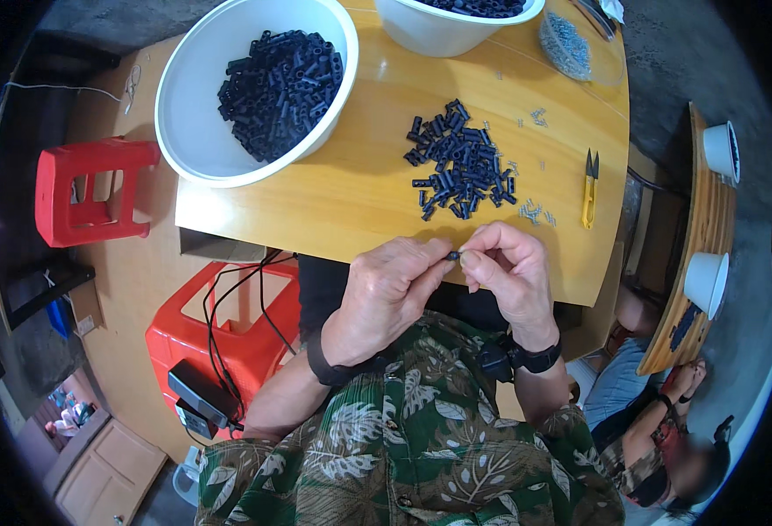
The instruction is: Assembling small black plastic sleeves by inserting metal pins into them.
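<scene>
My left hand (pixel 396 279) pinches a small black plastic piece (pixel 452 256) between thumb and fingers, just off the table's near edge. My right hand (pixel 510 273) meets it from the other side, thumb and forefinger pressed together at the piece's end. Whatever lies between those right fingertips is too small to make out. Beyond my hands, a loose pile of short black tubular pieces (pixel 463 167) lies on the yellow wooden table (pixel 368 114). Tiny silvery metal bits (pixel 537 213) are scattered to the right of the pile.
A large white bowl (pixel 180 114) of black pieces stands at left, a second white bowl (pixel 443 35) behind. Yellow-handled snips (pixel 589 193) and a clear bag of silvery bits (pixel 566 48) lie right. Red stools (pixel 175 307) stand left; a person (pixel 666 438) sits far right.
</scene>
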Demonstrator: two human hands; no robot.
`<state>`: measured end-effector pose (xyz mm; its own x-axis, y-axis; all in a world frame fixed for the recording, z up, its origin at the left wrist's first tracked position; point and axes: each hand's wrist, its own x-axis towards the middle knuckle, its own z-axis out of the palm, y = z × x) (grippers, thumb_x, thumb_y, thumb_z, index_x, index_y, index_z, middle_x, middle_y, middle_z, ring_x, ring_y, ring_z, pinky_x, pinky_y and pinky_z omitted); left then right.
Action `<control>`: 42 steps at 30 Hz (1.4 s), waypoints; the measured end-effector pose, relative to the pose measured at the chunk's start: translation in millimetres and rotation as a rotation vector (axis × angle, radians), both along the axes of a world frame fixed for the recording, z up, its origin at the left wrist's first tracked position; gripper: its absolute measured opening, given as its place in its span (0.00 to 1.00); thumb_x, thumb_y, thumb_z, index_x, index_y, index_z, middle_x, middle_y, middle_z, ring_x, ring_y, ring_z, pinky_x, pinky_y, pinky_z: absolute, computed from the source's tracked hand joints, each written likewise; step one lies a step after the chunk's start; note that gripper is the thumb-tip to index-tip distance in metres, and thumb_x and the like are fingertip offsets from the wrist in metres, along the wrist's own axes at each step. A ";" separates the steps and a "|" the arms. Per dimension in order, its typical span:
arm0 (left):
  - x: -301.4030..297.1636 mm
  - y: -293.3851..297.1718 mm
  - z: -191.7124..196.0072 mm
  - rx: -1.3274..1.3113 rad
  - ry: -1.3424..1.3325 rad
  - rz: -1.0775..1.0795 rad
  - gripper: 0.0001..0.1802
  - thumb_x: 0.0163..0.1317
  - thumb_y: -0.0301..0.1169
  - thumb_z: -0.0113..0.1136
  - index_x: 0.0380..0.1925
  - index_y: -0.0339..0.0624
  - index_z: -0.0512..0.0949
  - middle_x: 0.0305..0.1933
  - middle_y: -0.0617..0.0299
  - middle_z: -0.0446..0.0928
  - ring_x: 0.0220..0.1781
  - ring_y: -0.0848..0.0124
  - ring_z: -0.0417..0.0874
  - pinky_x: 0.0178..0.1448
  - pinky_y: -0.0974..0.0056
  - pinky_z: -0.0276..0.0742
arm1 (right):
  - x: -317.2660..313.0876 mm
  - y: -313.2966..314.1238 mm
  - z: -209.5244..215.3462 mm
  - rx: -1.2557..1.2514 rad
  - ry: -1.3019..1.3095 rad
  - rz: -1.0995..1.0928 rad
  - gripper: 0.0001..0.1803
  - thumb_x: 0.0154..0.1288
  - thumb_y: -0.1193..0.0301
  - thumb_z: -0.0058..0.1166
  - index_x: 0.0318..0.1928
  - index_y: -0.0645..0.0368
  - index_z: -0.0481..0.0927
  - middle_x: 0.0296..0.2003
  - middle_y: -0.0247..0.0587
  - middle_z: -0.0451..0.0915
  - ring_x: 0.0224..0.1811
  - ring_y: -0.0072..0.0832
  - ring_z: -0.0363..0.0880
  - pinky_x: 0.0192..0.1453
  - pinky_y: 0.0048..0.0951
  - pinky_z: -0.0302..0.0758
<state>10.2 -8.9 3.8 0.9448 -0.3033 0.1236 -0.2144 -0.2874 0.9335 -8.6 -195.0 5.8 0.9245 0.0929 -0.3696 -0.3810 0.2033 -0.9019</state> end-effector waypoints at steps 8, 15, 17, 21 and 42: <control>0.2 2.2 -2.1 -0.070 0.031 -0.032 0.10 0.54 0.20 0.71 0.37 0.37 0.85 0.33 0.56 0.84 0.34 0.66 0.85 0.39 0.65 0.79 | 0.0 -8.4 -2.3 0.148 0.033 0.032 0.08 0.65 0.72 0.66 0.39 0.63 0.81 0.28 0.29 0.80 0.27 0.12 0.75 0.30 0.16 0.74; -7.1 7.8 0.5 -0.167 -0.004 -0.069 0.14 0.50 0.22 0.74 0.40 0.39 0.86 0.49 0.54 0.81 0.47 0.60 0.84 0.50 0.62 0.80 | -2.8 -4.2 6.4 0.380 0.177 0.141 0.17 0.61 0.65 0.70 0.44 0.63 0.81 0.34 0.28 0.79 0.33 0.13 0.75 0.37 0.17 0.72; -7.0 8.1 1.2 -0.157 -0.070 -0.088 0.15 0.49 0.22 0.73 0.40 0.38 0.85 0.52 0.53 0.79 0.50 0.56 0.83 0.53 0.59 0.80 | -4.7 -4.4 1.3 0.393 0.171 0.225 0.17 0.59 0.67 0.70 0.45 0.62 0.81 0.34 0.27 0.78 0.34 0.13 0.75 0.39 0.17 0.72; -9.3 11.0 3.0 -0.127 -0.150 -0.151 0.17 0.48 0.25 0.74 0.41 0.42 0.86 0.54 0.51 0.79 0.59 0.51 0.79 0.60 0.52 0.76 | -10.5 -2.6 -11.5 0.548 0.241 0.262 0.18 0.54 0.72 0.72 0.44 0.59 0.81 0.35 0.26 0.78 0.35 0.13 0.74 0.39 0.17 0.71; -25.5 21.3 11.8 0.005 -0.265 -0.170 0.13 0.49 0.25 0.72 0.37 0.37 0.85 0.49 0.56 0.84 0.59 0.52 0.81 0.59 0.52 0.77 | -34.0 28.8 -14.1 0.709 0.247 0.188 0.21 0.59 0.74 0.66 0.53 0.66 0.79 0.36 0.29 0.80 0.35 0.16 0.76 0.40 0.19 0.73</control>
